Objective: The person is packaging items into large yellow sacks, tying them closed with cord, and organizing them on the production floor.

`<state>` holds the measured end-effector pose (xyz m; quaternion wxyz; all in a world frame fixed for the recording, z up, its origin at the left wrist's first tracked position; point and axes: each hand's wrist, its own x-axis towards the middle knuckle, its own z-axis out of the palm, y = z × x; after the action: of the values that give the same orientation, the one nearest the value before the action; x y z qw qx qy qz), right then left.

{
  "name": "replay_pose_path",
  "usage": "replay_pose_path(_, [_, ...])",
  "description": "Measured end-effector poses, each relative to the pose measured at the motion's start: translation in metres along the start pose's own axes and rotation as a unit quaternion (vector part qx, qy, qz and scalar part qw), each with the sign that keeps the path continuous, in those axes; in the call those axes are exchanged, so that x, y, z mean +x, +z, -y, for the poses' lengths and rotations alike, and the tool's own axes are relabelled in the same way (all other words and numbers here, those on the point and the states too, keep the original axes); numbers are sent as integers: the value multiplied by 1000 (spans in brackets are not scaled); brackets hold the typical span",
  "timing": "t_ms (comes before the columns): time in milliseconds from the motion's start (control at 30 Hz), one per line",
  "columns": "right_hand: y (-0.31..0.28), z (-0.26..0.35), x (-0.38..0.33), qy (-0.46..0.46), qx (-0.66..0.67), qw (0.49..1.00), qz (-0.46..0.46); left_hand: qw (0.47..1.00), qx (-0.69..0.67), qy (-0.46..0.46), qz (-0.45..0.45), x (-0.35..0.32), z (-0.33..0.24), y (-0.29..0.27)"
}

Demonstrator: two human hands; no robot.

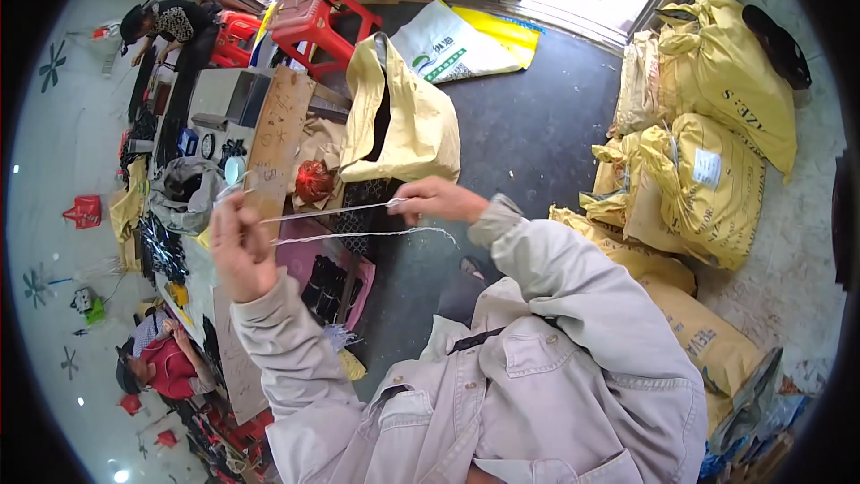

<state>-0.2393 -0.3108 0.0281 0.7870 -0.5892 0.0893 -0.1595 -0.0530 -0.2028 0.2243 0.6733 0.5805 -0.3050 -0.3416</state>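
Spanning left hand [244, 246] and right hand [441, 201]: white cord [331, 211], upper strand taut

Right: thumb and fingertips pressed together, cord end region pinched between them. Left: fingers bent, held upright, cord caught there; whether it is pinched or just looped cannot be told, finger detail is blurred. Cord is run in two strands from the left hand: upper one pulled near straight to the right hand, lower one left slack, its loose end hanging below the right hand.

Both wrists are covered by a pale jacket [573, 385]. Just beyond the hands, a yellow sack [425, 125] is stood with its mouth gaping. Left of it, a red bundle [313, 181] is set by a long wooden board [280, 130]. Below the cord, black bundles [327, 291] are laid on something pink.

Farther out: red stool [309, 22] and a white bag [452, 43] at the top, filled yellow sacks [694, 188] piled at the right along the dark floor [546, 108]. Two co-workers, one in a patterned top [175, 20], one in red [170, 366], are seen at the far left.
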Motion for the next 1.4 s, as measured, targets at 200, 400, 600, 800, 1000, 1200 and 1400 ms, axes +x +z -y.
replay_pose_path(200, [-76,32,-58,22,159,967,-197,993,-93,38,-67,36,9,-85])
replay_pose_path(400, [-151,49,-64,-47,182,883,-430,984,-162,62,-42,100,37,-74])
replay_pose_path(600, [-257,48,-95,-154,228,696,-663,974,-169,89,-124,166,16,-61])
replay_pose_path(800, [-365,65,-180,-143,180,657,-718,974,-67,124,-176,227,-4,-116])
replay_pose_path(1000, [-461,121,-221,-45,89,651,-753,968,-26,131,-214,263,8,-268])
replay_pose_path(1200, [-643,134,-239,-105,44,766,-633,864,388,81,-309,210,-2,-307])
replay_pose_path(1400, [-709,157,-119,-53,66,822,-563,931,45,-6,-363,209,-44,-74])
